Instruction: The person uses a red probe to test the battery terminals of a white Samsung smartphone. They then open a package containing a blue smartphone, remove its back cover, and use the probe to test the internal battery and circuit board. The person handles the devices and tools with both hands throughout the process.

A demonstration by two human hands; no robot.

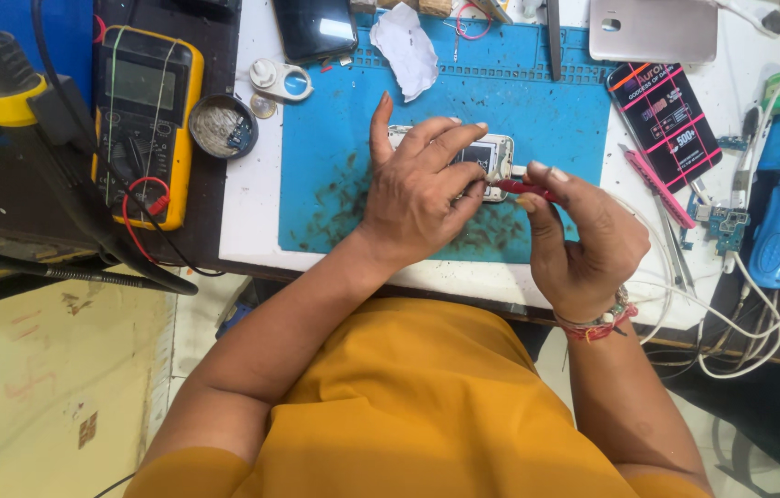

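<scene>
the right hand (583, 235) pinches a thin red tool (526, 188), tip at the right end of the small opened phone (482, 159). the left hand (422, 189) lies curled over that phone, pressing it to the blue mat (334, 175) mid-tabletop. at ten o'clock sits a yellow multimeter (145, 120); at two o'clock, a black card (665, 120).

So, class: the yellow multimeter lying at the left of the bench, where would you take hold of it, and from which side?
Grip the yellow multimeter across its two long yellow edges near the upper display end, coming down from above. It lies flat, face up, so both edges are exposed there. The red and black leads loop over the lower half, so a hold lower down would probably snag them. Both hands are busy at the phone.
</scene>
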